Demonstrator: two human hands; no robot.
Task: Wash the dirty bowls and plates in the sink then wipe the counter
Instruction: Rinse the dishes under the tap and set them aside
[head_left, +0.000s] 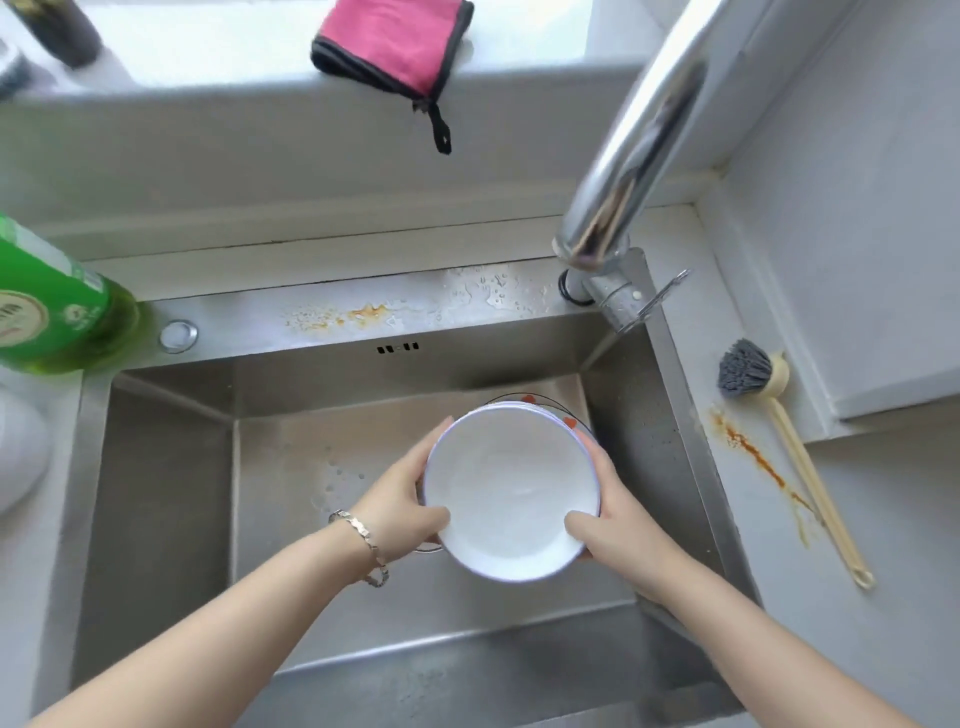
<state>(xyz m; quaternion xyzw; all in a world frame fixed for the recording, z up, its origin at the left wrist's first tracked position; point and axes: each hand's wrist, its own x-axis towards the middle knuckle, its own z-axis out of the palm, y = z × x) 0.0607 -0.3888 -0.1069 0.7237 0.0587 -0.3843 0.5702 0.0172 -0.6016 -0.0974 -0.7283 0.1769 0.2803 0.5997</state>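
I have the white bowl (511, 491) between both hands, just right of the middle of the frame, above the floor of the steel sink (171, 467). My left grip (402, 504) clasps its left rim and my right grip (613, 519) its right rim, each with the thumb laid over the inner wall and the fingers curled beneath, mostly out of sight. The bowl looks stiff and glazed, so I judge it light enough for one hand yet slick once wet (and likely to chip if it knocks the steel). Opposite sides of the rim therefore seem the surest hold, thumb inside and fingers under the base. Behind its upper edge shows the rim of a patterned dish (550, 401) with red marks; whether the bowl touches it I cannot tell. I see no stream from the tap (639, 135) at upper right. The brush (753, 371) lies on the counter (883, 519) at right beside an orange streak (753, 452), well apart from the bowl.
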